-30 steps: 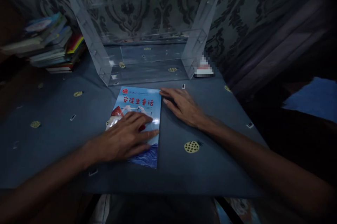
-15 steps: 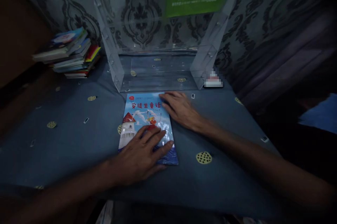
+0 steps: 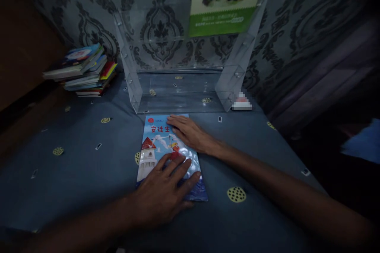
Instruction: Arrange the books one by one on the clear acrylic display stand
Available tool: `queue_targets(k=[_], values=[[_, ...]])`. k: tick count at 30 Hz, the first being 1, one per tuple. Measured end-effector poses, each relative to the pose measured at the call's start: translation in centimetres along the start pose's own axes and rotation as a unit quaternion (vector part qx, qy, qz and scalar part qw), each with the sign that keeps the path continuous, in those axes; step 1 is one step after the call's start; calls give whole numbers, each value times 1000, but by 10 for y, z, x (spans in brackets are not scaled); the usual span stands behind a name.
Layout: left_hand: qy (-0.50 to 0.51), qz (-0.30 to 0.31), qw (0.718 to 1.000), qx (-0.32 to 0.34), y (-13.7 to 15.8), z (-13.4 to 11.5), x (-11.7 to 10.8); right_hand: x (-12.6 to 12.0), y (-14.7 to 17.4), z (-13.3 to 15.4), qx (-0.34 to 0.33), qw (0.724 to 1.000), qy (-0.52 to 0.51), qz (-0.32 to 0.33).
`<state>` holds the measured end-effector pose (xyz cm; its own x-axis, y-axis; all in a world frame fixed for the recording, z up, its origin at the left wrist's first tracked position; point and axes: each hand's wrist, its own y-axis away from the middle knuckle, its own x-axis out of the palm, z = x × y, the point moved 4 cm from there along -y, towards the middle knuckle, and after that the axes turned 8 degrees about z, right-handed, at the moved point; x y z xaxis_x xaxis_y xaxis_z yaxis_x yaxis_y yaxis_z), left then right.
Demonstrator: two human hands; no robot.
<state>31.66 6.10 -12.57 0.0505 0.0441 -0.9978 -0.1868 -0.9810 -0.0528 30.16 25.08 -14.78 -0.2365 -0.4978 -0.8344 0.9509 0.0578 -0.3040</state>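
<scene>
A thin blue paperback book (image 3: 157, 150) lies flat on the cloth-covered table, its cover showing red Chinese characters, a white tower with a red roof and white birds. Across its lower part my left hand (image 3: 168, 185) is spread, fingers apart, hiding some of the cover. My right hand (image 3: 190, 134) rests over the book's upper right, with fingers stretched out flat and covering the end of the title. Neither hand grips the book; both lie on it.
Behind the book stands a clear acrylic rack (image 3: 133, 90), with a green-edged book (image 3: 219, 23) at its upper right. At the back left is an uneven stack of books (image 3: 86, 71). A small blurred-out object (image 3: 242, 101) sits beside the rack's right foot.
My right hand has slid left from the book's top right corner onto its cover. My left hand stays on the lower part. The view has tilted up slightly.
</scene>
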Motion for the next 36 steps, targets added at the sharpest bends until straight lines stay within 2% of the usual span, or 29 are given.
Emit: queue_targets(k=[4,10,17,21,24,26,28,30,33,36], values=[[-1,3,1000,8,-7,5,-1,-9,9,-12,13,999,19,-40],[-7,-7,1000,10,-17,13,-1,-21,15,-24,52,996,59,-49],[14,-5,1000,3,-16,12,7,-30,24,-30,72,993,40,-82],[57,-11,998,12,-16,17,-1,-36,26,-30,103,987,13,-121],[108,-1,994,35,-26,41,-13,-40,26,-32,135,983,-15,-126],[127,8,992,19,-42,69,-17,-42,26,-36,164,978,-39,-122],[119,-8,993,-10,-60,96,-17,-44,27,-40,182,974,-60,-122],[106,-17,994,-18,-75,111,-14,-45,27,-43,186,971,-74,-126],[91,-18,996,4,-80,102,-10,-44,27,-44,180,973,-80,-123],[85,-8,994,63,-63,68,-12,-42,27,-43,182,974,-64,-118]])
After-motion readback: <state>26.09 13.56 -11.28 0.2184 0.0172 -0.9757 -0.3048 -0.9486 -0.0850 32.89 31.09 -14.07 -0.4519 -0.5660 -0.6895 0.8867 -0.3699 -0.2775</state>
